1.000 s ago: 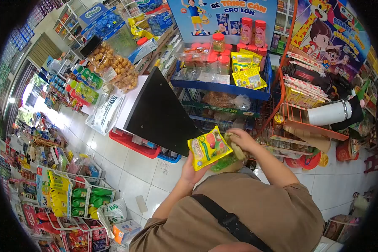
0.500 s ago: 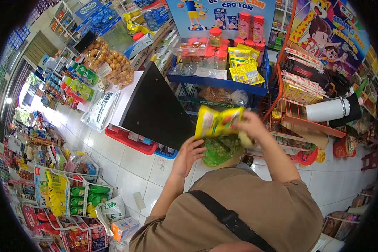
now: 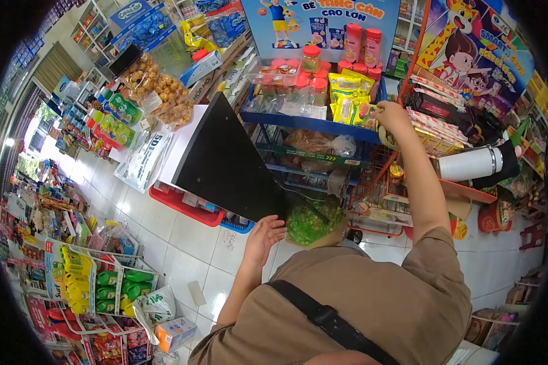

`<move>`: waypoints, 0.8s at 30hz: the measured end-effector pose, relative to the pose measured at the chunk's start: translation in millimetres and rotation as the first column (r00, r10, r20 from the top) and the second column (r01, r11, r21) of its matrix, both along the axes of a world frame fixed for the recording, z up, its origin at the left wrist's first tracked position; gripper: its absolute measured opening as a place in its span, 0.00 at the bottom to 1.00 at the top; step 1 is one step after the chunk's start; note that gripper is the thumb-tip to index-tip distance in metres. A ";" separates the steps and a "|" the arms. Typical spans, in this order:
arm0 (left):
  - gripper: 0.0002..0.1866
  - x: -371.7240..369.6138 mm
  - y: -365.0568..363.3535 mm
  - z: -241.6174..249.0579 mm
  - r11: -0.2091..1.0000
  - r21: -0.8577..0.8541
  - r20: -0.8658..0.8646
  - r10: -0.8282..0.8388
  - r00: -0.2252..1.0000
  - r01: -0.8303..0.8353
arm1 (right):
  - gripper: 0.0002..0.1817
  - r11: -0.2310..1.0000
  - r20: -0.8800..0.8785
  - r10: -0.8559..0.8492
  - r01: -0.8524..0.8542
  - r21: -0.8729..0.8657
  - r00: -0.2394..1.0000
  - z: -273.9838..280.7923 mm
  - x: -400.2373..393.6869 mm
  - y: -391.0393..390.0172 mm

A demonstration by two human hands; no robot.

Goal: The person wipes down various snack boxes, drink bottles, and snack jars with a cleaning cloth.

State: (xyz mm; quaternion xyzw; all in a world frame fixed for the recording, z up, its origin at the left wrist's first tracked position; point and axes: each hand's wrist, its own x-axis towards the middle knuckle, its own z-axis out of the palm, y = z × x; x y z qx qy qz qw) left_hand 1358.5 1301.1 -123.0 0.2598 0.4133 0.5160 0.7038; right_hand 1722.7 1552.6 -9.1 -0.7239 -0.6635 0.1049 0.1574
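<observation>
My right hand [image 3: 394, 118] reaches out to the blue rack [image 3: 310, 125], its fingers closed on the edge of a yellow packet [image 3: 353, 113]. A pale ring that looks like a tape roll [image 3: 387, 139] hangs at the same hand, below the fingers. More yellow packets [image 3: 345, 85] stand right behind the held one. My left hand [image 3: 265, 239] is open with fingers spread, beside the lower corner of a black panel [image 3: 225, 164]. Nothing shows in it. Close to its right, in front of my body, is a bulging green bag [image 3: 310, 222] with a dark stick-like thing across it.
Red-lidded jars [image 3: 311, 58] and pink bottles [image 3: 372, 47] fill the rack behind the packets. To the right stands an orange wire rack [image 3: 402, 152] with boxes and a white tumbler [image 3: 469, 163]. A bag of round brown snacks [image 3: 158, 91] lies at the left, above a red basket [image 3: 186, 207].
My right hand has carried the yellow packet up and right, from above the green bag to the blue rack. The left hand has lowered slightly, apart from the packet.
</observation>
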 end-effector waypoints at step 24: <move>0.20 54.5 -8.0 322.5 -0.415 0.892 0.324 0.863 0.388 0.179 | 0.09 0.814 0.193 0.537 -0.564 0.138 0.821 -19.1 -3.4 -17.3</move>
